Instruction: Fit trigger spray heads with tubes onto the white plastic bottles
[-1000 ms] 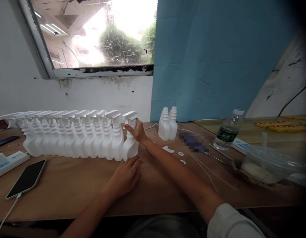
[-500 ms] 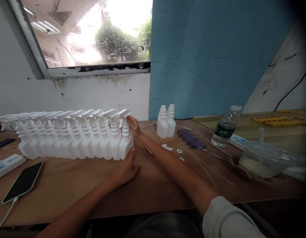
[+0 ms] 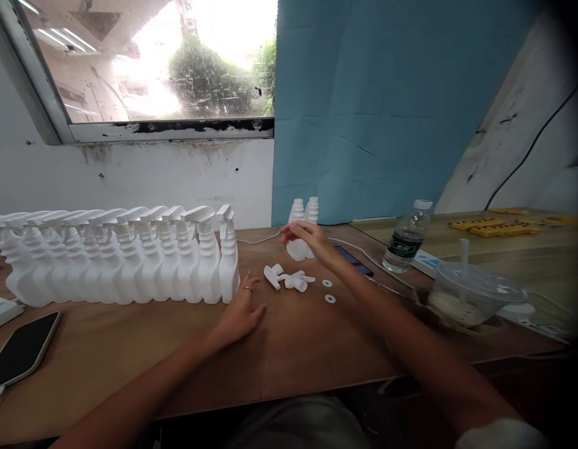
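A tight row of white spray bottles (image 3: 125, 268) with trigger heads stands on the left. The end bottle (image 3: 229, 268) has its head turned differently from the others. My left hand (image 3: 239, 315) rests on the table by that bottle's base, fingers stretched, holding nothing. Raised in front of two headless white bottles (image 3: 297, 249), my right hand (image 3: 312, 240) has loosely bent fingers and nothing visible in it; it partly hides them. Between the hands lie a white trigger piece (image 3: 273, 276), a white sprayer part (image 3: 298, 281) and two white washers (image 3: 327, 283).
A dark phone (image 3: 354, 260) and a thin metal rod (image 3: 389, 287) lie to the right. Beyond are a water bottle (image 3: 404, 240) and a lidded cup with a straw (image 3: 473, 293). Another phone (image 3: 24, 349), on a cable, lies at left near a power strip (image 3: 3, 312).
My right hand has let go of the end bottle's head and moved right to the headless bottles. That head now faces another way. My left hand stays near the base; the view has shifted right.
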Demonstrator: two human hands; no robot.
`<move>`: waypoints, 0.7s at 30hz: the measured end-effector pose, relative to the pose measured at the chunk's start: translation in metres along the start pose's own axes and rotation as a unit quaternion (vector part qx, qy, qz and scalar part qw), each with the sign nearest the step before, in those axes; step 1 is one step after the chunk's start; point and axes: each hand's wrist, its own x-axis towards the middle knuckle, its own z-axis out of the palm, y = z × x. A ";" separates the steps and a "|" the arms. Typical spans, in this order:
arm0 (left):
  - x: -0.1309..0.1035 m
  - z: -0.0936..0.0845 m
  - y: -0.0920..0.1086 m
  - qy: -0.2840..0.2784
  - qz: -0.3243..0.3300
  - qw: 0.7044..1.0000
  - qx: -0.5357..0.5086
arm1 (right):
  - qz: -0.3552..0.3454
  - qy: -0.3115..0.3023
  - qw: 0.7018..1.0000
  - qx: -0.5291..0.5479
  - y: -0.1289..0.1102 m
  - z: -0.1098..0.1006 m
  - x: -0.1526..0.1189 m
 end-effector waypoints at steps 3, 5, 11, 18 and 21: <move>0.017 0.013 0.005 -0.017 0.054 0.997 0.060 | 0.062 -0.007 0.991 -0.119 0.008 -0.035 -0.052; 0.033 0.022 0.009 -0.015 0.072 0.990 0.121 | 0.089 -0.004 0.978 -0.188 0.018 -0.044 -0.088; 0.062 0.042 0.008 -0.021 0.057 0.972 0.226 | 0.069 -0.019 0.905 -0.419 0.048 -0.022 -0.165; 0.000 0.021 0.016 -0.053 0.081 0.975 0.200 | 0.013 -0.096 0.938 -0.333 0.034 0.015 -0.173; -0.039 0.011 0.026 -0.054 0.065 0.989 0.122 | 0.007 -0.092 0.957 -0.276 0.030 0.028 -0.166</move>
